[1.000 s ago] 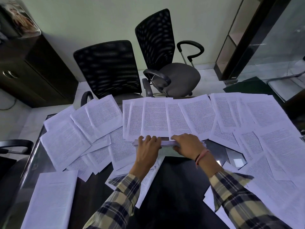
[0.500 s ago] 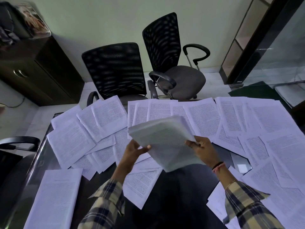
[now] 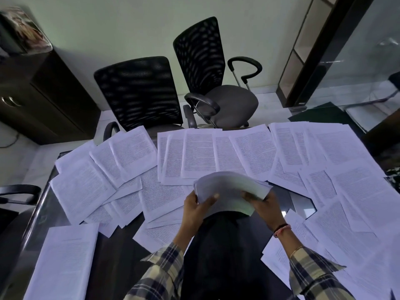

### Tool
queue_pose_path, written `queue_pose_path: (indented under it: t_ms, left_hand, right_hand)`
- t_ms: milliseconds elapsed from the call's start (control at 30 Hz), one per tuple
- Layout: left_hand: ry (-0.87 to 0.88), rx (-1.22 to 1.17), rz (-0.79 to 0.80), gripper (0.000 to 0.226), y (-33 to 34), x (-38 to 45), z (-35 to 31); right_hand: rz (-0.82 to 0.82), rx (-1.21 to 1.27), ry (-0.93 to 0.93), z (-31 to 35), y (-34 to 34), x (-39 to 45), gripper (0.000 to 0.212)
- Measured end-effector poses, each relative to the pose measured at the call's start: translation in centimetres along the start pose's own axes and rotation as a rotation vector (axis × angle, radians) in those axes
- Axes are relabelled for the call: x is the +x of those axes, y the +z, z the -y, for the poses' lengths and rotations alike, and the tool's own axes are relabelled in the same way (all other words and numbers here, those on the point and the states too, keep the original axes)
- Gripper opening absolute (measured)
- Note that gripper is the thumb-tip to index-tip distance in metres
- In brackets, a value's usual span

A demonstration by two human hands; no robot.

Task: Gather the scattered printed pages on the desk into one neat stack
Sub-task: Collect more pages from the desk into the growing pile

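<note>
A thick stack of printed pages (image 3: 229, 189) is held up above the dark desk (image 3: 112, 256), bowed in the middle. My left hand (image 3: 194, 210) grips its left edge and my right hand (image 3: 263, 207) grips its right edge. Several loose printed pages (image 3: 201, 154) lie spread over the desk, overlapping, along the far edge, at the left (image 3: 82, 189) and at the right (image 3: 363, 191). One separate page (image 3: 65, 260) lies at the near left.
Two black mesh office chairs (image 3: 140, 92) (image 3: 216, 83) stand beyond the far edge of the desk. A dark cabinet (image 3: 39, 94) is at the left, a chair armrest (image 3: 19, 191) at the desk's left side, and a glass partition (image 3: 357, 50) at the right.
The stack was pressed flat on the desk under both hands a second ago. It has been lifted off the desk and now bows between my hands.
</note>
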State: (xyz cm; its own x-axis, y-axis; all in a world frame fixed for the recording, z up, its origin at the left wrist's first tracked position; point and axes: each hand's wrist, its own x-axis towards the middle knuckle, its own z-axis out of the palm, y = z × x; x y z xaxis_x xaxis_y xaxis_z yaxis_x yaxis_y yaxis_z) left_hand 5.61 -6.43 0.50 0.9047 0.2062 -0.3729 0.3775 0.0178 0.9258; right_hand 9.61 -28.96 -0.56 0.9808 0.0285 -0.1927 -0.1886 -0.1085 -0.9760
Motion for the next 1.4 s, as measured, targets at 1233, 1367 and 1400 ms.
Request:
queue_pose_path:
  t_ms: [1233,1367,1400]
  left_hand:
    - [0.762,0.963,-0.186,0.034,-0.5,0.2,-4.8]
    - [0.745,1.406,0.068,0.018,1.6,0.5,-7.5]
    - [0.73,1.402,0.116,0.011,2.3,0.5,-8.2]
  right_hand:
    - [0.096,-0.128,-0.213,1.9,-0.8,0.3,0.029]
    - [0.1,-0.146,-0.251,2.2,-0.2,0.6,0.031]
    - [0.118,-0.146,-0.27,2.2,-0.1,0.5,0.03]
